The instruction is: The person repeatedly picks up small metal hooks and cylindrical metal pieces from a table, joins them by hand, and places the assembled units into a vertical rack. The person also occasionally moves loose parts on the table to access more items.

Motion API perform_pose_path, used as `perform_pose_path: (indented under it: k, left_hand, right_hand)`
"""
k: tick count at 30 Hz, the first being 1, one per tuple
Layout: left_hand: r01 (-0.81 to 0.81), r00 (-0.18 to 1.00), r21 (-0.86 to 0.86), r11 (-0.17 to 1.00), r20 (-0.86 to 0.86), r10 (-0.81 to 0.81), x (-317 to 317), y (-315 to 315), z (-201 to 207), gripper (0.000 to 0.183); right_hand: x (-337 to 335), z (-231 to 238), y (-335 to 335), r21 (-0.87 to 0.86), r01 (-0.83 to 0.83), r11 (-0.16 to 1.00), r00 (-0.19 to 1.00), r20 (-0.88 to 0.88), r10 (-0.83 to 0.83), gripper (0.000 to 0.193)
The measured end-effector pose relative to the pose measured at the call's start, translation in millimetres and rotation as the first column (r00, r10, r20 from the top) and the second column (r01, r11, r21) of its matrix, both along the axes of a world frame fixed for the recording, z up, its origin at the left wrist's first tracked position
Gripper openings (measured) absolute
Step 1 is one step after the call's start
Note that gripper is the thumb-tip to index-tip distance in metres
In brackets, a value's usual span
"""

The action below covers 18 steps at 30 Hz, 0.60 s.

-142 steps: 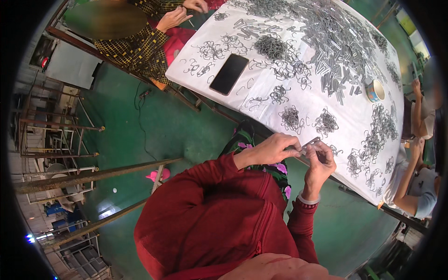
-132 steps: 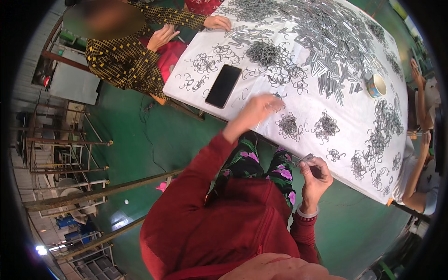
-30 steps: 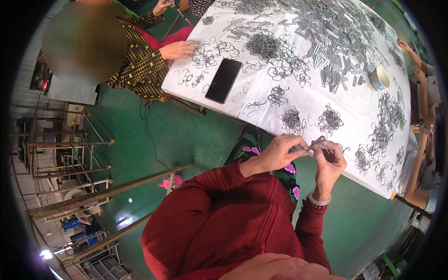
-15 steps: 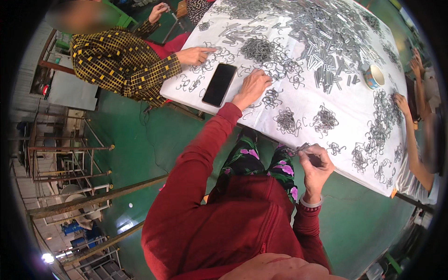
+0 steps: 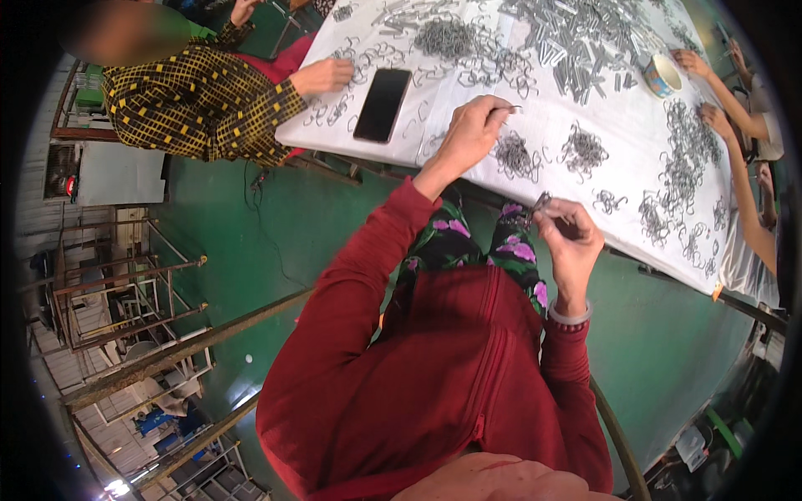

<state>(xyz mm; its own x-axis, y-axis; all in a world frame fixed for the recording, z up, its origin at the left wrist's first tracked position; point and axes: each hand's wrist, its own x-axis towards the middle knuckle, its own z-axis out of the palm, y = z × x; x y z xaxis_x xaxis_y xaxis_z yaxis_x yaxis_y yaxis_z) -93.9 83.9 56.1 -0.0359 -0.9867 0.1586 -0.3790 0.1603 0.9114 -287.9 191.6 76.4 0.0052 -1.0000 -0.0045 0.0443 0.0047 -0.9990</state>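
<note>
Fingers (image 5: 499, 117) of the left hand (image 5: 472, 134) are closed in a pinch on one hook (image 5: 514, 109), held just over the table (image 5: 631, 129). The right hand (image 5: 572, 242) pinches dark metal bits (image 5: 542, 202) between thumb and fingertip, near the table's edge; they are too small to count. One pale band (image 5: 571, 314) circles the right wrist.

Three small piles of hooks lie near the two hands: one (image 5: 518, 157) just beyond the left hand, one (image 5: 583, 150) right of it, and the smallest (image 5: 610, 200) nearest the edge. One dense dark pile (image 5: 443, 37) sits farther back, and one long scatter (image 5: 689, 159) runs down the right side. Strips (image 5: 576, 54) form one heap, too many to count. One cup (image 5: 662, 76) stands beside it. One phone (image 5: 383, 104) lies left of the left hand. One co-worker's hand (image 5: 324, 76) rests beyond the phone; two others' hands (image 5: 717, 121) reach over the right side.
</note>
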Motion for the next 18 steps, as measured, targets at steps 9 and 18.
perform_pose_path:
  k: [9, 18]
  left_hand:
    - [0.193, 0.946, -0.180, 0.965, -0.227, -0.232, -25, 103, 38, 0.010]
    - [0.068, 0.990, -0.367, 0.928, -0.088, -0.107, -42, 97, 24, 0.008]
  right_hand:
    - [9, -17, 7, 0.000, 0.040, 0.999, 0.980, 0.195, -0.039, 0.018]
    - [16, -2, 12, -0.099, 0.055, 0.994, 0.998, -0.030, -0.058, 0.016]
